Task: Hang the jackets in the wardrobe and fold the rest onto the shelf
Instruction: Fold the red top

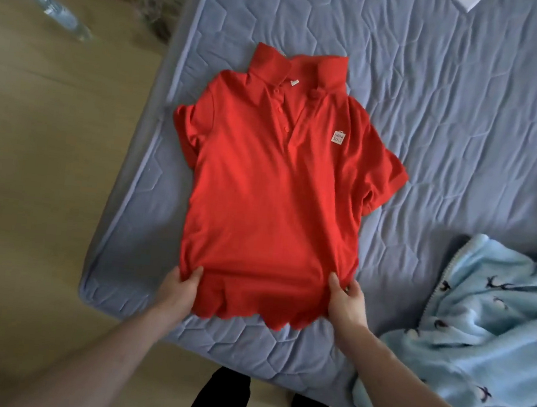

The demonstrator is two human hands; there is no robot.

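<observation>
A red polo shirt lies face up and spread flat on the blue quilted mattress, collar away from me, with a small white logo patch on its chest. My left hand grips the shirt's bottom hem at its left corner, thumb on top of the cloth. My right hand grips the hem at the right corner the same way. The hem between my hands is slightly bunched and wavy. Both short sleeves stick out to the sides.
A light blue fleece blanket with a dark pattern lies crumpled on the mattress at the right. A clear plastic bottle lies on the wooden floor at the far left. A white object sits at the top right. My legs stand at the mattress's near edge.
</observation>
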